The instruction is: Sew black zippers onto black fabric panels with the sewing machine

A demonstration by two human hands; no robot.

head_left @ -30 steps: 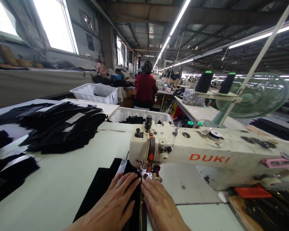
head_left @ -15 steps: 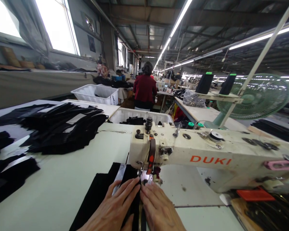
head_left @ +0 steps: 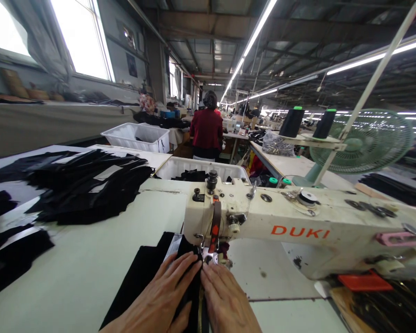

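My left hand (head_left: 162, 296) lies flat, fingers stretched out, on a black fabric piece (head_left: 142, 273) just before the needle of the cream DUKI sewing machine (head_left: 298, 226). My right hand (head_left: 225, 298) lies flat beside it on the right, fingertips almost touching the presser foot (head_left: 210, 256). Between the two hands runs a narrow seam or zipper line (head_left: 201, 310). Neither hand grips anything; both press the cloth down on the pale green table (head_left: 83, 263).
Piles of black cut pieces (head_left: 86, 185) lie at the left. White bins (head_left: 138, 134) stand behind the table. A person in a red top (head_left: 208, 129) works further back. Two black thread cones (head_left: 293, 121) and a green fan (head_left: 367, 138) stand at the right.
Both hands have crept slightly forward toward the needle with the fabric. The view has shifted a little.
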